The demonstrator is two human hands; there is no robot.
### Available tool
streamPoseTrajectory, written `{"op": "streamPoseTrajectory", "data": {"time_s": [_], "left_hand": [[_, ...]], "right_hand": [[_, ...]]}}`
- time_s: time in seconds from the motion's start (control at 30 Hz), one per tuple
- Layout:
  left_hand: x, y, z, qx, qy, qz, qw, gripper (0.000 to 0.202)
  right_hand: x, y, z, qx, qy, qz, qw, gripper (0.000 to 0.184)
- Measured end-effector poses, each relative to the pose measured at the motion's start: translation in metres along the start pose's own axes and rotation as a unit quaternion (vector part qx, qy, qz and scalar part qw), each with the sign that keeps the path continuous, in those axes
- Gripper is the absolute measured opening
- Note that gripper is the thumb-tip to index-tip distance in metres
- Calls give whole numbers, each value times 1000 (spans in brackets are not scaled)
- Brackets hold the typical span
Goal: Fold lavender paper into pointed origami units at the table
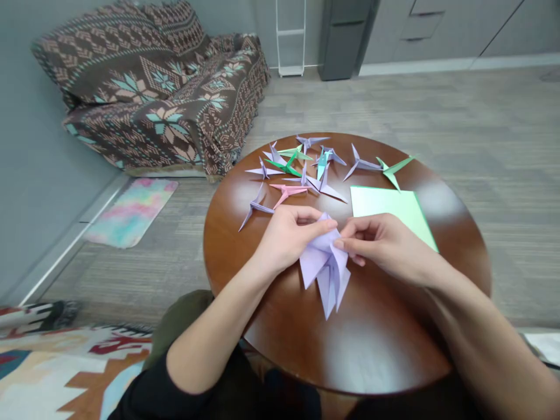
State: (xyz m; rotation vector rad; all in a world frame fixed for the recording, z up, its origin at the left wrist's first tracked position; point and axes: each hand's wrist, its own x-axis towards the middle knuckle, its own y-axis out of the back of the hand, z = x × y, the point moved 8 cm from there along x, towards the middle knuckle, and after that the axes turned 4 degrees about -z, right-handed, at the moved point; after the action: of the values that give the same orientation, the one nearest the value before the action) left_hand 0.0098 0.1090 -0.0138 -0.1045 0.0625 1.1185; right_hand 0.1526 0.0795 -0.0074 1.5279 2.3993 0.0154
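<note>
Lilac folded paper [321, 256] is hanging between two bare hands above a round, glossy brown table [306, 350], its pointed flaps fanning toward the person; whether the lower tips are touching the tabletop, I cannot tell. The left hand [292, 233] is gripping the paper's upper left part, its thumb pressing on the near face while its fingers are curling behind. The right hand [378, 242] is pinching a flap at the right edge between thumb and index finger, its other fingers bending underneath.

Just beyond the right hand, a light green square sheet [389, 207] is lying flat. Pointed origami figures are crowding the far part of the table: a lilac figure [254, 206] is lying just beside the left hand, a pink figure [289, 191] is resting near it, and a dark green figure [286, 167] is sitting farther back. A teal figure [322, 160] is leaning among them, and a light green figure [391, 171] is pointing one tip toward the sheet.

Past the table, a brown patterned cover [170, 111] is draping a sofa, and a tie-dye mat [133, 213] is lying on the grey floor [481, 134].
</note>
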Motion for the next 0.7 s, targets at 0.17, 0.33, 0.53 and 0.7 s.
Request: {"op": "streamPoseTrajectory", "data": {"time_s": [0.17, 0.33, 0.53, 0.7], "left_hand": [[0, -1, 1, -8, -2, 3, 1000, 23], [-1, -7, 2, -16, -1, -12, 1000, 22], [-1, -6, 1, -12, 5, 3, 1000, 22], [0, 0, 2, -26, -23, 34, 999, 13]], "right_hand": [[-1, -1, 0, 7, -7, 9, 1000, 36], [-2, -2, -6, -25, 17, 24, 999, 39], [-1, 0, -7, -37, 22, 33, 999, 41], [-2, -1, -7, -36, 8, 38, 999, 43]]}}
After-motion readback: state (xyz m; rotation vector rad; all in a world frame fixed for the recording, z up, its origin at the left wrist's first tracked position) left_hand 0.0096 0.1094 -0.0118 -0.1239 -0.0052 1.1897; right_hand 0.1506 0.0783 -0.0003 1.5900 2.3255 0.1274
